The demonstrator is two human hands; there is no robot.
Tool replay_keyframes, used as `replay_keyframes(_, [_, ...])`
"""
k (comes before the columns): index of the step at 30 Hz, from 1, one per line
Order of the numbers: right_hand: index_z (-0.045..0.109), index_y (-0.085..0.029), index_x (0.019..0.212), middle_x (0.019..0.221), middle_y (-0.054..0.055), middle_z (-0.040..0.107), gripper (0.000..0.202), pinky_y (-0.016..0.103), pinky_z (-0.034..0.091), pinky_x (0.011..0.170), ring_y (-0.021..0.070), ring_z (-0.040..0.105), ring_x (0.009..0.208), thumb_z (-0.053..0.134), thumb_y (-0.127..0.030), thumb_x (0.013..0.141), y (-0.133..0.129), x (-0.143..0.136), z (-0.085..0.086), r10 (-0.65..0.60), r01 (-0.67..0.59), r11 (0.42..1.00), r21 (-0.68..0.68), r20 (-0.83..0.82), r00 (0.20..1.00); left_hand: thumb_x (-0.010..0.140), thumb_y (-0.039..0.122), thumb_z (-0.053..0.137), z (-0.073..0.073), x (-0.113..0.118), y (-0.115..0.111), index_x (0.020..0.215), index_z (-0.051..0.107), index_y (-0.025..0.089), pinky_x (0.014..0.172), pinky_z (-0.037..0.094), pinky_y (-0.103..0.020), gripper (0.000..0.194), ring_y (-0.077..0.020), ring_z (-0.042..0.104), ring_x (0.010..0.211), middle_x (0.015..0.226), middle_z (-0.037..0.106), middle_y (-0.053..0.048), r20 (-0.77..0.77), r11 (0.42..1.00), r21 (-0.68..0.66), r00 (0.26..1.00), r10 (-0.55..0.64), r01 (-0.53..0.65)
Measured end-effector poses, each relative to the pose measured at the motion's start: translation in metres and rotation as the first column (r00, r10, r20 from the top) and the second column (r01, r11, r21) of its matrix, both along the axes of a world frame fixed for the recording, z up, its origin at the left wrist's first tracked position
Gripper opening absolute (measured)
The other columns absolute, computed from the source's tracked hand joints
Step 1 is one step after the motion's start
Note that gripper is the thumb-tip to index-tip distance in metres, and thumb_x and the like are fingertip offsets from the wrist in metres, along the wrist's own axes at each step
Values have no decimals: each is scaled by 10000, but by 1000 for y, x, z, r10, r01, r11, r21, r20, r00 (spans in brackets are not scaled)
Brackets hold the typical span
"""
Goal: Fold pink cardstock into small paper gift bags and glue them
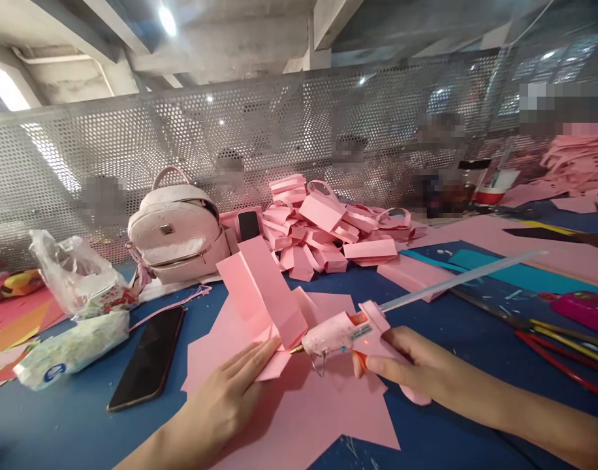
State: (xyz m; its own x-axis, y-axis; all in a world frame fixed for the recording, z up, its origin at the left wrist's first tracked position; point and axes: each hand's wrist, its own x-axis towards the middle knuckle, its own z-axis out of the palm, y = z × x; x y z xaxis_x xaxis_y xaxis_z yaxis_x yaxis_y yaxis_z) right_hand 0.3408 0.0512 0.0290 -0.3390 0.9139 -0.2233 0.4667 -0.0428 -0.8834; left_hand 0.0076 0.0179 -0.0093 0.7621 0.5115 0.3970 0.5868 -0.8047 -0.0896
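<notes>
My right hand (pixel 416 367) grips a pink hot glue gun (pixel 350 331) with a long clear glue stick (pixel 463 277) poking out of its back. Its nozzle touches the lower edge of a folded pink paper piece (pixel 264 294) that stands up from the table. My left hand (pixel 230 398) presses flat on the bottom flap of that folded piece, fingers stretched toward the nozzle. Both lie over loose pink paper sheets (pixel 303 411) on the blue table (pixel 59 424).
A black phone (pixel 149 356) lies left of the paper, next to a tissue pack (pixel 71 349) and a plastic bag (pixel 76 271). A pink backpack (pixel 179 232) and a heap of folded pink paper bags (pixel 328 228) stand behind. Pencils and sticks (pixel 563 339) lie right. A perforated metal screen (pixel 279 124) backs the table.
</notes>
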Motion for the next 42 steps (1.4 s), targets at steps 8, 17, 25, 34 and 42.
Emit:
replay_keyframes(8, [700, -208, 872, 782, 50, 628, 600, 245, 454, 566, 165, 529, 656, 606, -786, 740, 2, 4, -6, 58, -57, 997, -47, 6, 998, 1037, 143, 284, 4, 2, 1, 1608, 110, 144, 1149, 405, -360, 597, -257, 452, 1412, 1527, 467, -173, -33, 1000, 9, 999, 5, -5])
replay_keyframes(17, [670, -204, 786, 705, -4, 540, 499, 228, 361, 503, 104, 398, 542, 643, -702, 759, -3, -3, 3, -6, 4, 998, -62, -36, 999, 1050, 149, 244, 5, 3, 1, 1607, 112, 143, 1140, 417, -369, 573, -257, 457, 1407, 1511, 485, -189, -9, 1000, 6, 1000, 2, -2])
replay_keyframes(25, [662, -204, 802, 711, -4, 515, 528, 225, 390, 506, 115, 423, 569, 645, -728, 748, 1, 3, -2, 30, -29, 997, -73, 3, 1000, 1050, 151, 267, 5, 2, -1, 1609, 35, 143, 1126, 438, -386, 605, -278, 454, 1407, 1526, 456, -202, -37, 1000, 0, 999, 4, -4])
replay_keyframes(34, [626, -195, 777, 722, -7, 533, 536, 233, 361, 531, 108, 416, 569, 634, -730, 735, -12, -7, 13, -59, 57, 996, -68, -28, 998, 1064, 149, 172, 7, 4, -2, 1596, -99, 182, 1123, 440, -384, 598, -255, 451, 1407, 1485, 514, -192, -74, 999, 0, 997, 35, -35])
replay_keyframes(42, [618, -194, 776, 680, -27, 475, 511, 234, 355, 535, 108, 395, 571, 643, -703, 741, -10, -8, 12, -64, 63, 996, -58, -21, 998, 1063, 149, 194, 9, 5, -1, 1576, -149, 168, 1111, 445, -379, 618, -263, 456, 1398, 1467, 531, -200, -94, 999, 19, 995, 43, -42])
